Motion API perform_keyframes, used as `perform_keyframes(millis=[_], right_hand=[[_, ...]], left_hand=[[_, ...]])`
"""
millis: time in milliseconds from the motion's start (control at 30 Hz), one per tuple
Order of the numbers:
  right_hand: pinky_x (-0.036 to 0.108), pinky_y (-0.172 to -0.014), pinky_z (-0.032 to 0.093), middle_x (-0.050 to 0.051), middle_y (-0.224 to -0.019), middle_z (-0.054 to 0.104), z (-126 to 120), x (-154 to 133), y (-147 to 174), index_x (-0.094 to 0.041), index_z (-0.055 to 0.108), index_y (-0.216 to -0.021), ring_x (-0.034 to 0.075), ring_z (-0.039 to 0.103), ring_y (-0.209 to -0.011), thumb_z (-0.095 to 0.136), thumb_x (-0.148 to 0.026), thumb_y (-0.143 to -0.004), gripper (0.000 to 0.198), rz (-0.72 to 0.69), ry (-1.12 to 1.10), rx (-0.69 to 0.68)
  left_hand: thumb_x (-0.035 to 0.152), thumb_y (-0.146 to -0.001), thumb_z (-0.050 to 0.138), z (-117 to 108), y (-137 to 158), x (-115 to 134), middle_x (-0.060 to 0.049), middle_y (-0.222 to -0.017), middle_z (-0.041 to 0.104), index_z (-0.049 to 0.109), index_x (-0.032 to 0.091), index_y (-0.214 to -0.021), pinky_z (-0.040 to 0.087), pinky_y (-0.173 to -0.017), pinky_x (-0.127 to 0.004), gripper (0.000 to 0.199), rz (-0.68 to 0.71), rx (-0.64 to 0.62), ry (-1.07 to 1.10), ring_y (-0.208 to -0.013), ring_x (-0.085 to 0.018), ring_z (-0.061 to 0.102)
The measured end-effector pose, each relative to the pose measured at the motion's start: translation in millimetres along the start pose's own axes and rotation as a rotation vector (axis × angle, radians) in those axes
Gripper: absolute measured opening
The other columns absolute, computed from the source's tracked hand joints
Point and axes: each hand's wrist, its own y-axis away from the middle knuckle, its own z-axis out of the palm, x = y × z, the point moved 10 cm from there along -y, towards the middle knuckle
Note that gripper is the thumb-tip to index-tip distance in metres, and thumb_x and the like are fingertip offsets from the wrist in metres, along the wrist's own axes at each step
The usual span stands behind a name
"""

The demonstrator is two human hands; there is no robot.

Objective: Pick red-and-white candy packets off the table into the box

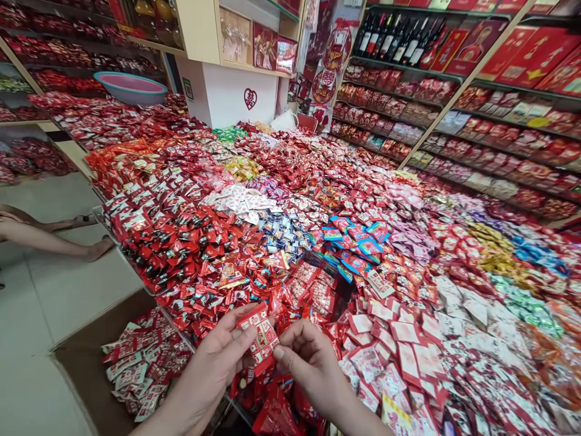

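Note:
Between both hands is a small red candy packet (259, 339) with pale printed squares, held over the near edge of the candy display. My left hand (229, 342) grips its left side, thumb across the printed face. At the lower right edge, my right hand (308, 357) pinches the packet with thumb and curled fingers. Similar red packets (313, 289) lie just beyond the hands. Red wrapped candies (204, 242) are heaped to the left, and red-and-white packets (408, 345) spread to the right.
A cardboard box (77, 357) with loose packets stands on the floor at lower left. Another person's legs (54, 233) show at the left. Blue-and-red packets (354, 242) lie mid-table. A basin (131, 88) sits at the back left; stocked shelves (399, 109) line the right.

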Motion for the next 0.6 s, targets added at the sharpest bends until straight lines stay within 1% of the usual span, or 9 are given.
perform_keyframes(millis=[67,167,233,300,367,433,500,533,600], right_hand=[[0.020,-0.050,0.032,-0.005,-0.057,0.045,-2,0,1,-0.017,0.047,-0.069,0.007,0.040,-0.052,0.064,-0.036,-0.071,0.025,0.003,0.024,-0.001],[0.020,-0.051,0.031,-0.005,-0.061,0.046,-3,4,2,-0.018,0.047,-0.075,0.006,0.040,-0.053,0.065,-0.035,-0.070,0.025,0.019,-0.025,0.006],[0.019,-0.051,0.031,-0.005,-0.063,0.048,-1,10,3,-0.018,0.047,-0.082,0.006,0.041,-0.053,0.066,-0.036,-0.070,0.028,0.029,-0.084,0.000],[0.019,-0.050,0.030,-0.006,-0.062,0.047,2,16,6,-0.019,0.046,-0.083,0.006,0.039,-0.052,0.065,-0.036,-0.070,0.029,0.028,-0.125,-0.012],[0.019,-0.049,0.028,-0.006,-0.060,0.046,4,19,8,-0.018,0.045,-0.081,0.005,0.037,-0.051,0.064,-0.037,-0.071,0.028,0.030,-0.099,-0.042],[0.019,-0.050,0.029,-0.005,-0.061,0.046,1,17,10,-0.018,0.047,-0.081,0.006,0.038,-0.052,0.062,-0.036,-0.073,0.025,0.018,0.022,-0.061],[0.020,-0.053,0.032,-0.003,-0.067,0.049,-8,8,9,-0.018,0.050,-0.089,0.008,0.042,-0.056,0.061,-0.035,-0.073,0.026,-0.017,0.174,-0.034],[0.020,-0.053,0.034,-0.002,-0.072,0.051,-12,3,7,-0.019,0.051,-0.094,0.009,0.044,-0.059,0.061,-0.035,-0.073,0.029,-0.036,0.229,-0.024],[0.021,-0.055,0.036,0.000,-0.077,0.054,-17,-5,4,-0.020,0.053,-0.099,0.010,0.046,-0.061,0.062,-0.035,-0.073,0.031,-0.053,0.294,-0.049]], left_hand=[[0.026,-0.080,0.052,-2,-2,-2,0.000,-0.091,0.067,0.045,0.025,-0.115,0.046,-0.064,-0.024,0.036,0.008,0.001,-0.002,-0.078,-0.015,0.060],[0.028,-0.079,0.053,-3,-6,-8,0.004,-0.070,0.064,0.046,0.025,-0.112,0.043,-0.056,-0.022,0.034,0.012,0.006,-0.043,-0.061,-0.012,0.056],[0.029,-0.077,0.056,-2,-9,-11,0.007,-0.056,0.058,0.044,0.024,-0.111,0.042,-0.056,-0.022,0.037,0.028,-0.011,-0.093,-0.050,-0.010,0.049],[0.027,-0.075,0.059,0,-11,-14,0.009,-0.053,0.057,0.039,0.022,-0.111,0.043,-0.061,-0.022,0.041,0.042,-0.041,-0.148,-0.050,-0.010,0.048],[0.026,-0.076,0.057,1,-13,-16,0.006,-0.059,0.062,0.035,0.022,-0.111,0.044,-0.067,-0.023,0.042,0.042,-0.075,-0.205,-0.059,-0.012,0.055],[0.030,-0.077,0.054,-3,-14,-19,0.001,-0.082,0.067,0.031,0.025,-0.112,0.044,-0.076,-0.025,0.042,0.026,-0.080,-0.288,-0.080,-0.015,0.059],[0.037,-0.079,0.049,-4,-14,-21,-0.003,-0.107,0.062,0.025,0.030,-0.118,0.038,-0.090,-0.029,0.046,0.016,-0.101,-0.464,-0.101,-0.017,0.054],[0.040,-0.080,0.046,-3,-13,-22,-0.004,-0.116,0.057,0.022,0.031,-0.122,0.035,-0.094,-0.030,0.049,0.016,-0.128,-0.587,-0.108,-0.018,0.049],[0.044,-0.080,0.042,1,-11,-24,-0.005,-0.119,0.055,0.017,0.031,-0.128,0.030,-0.098,-0.031,0.055,0.034,-0.185,-0.815,-0.115,-0.020,0.044]])
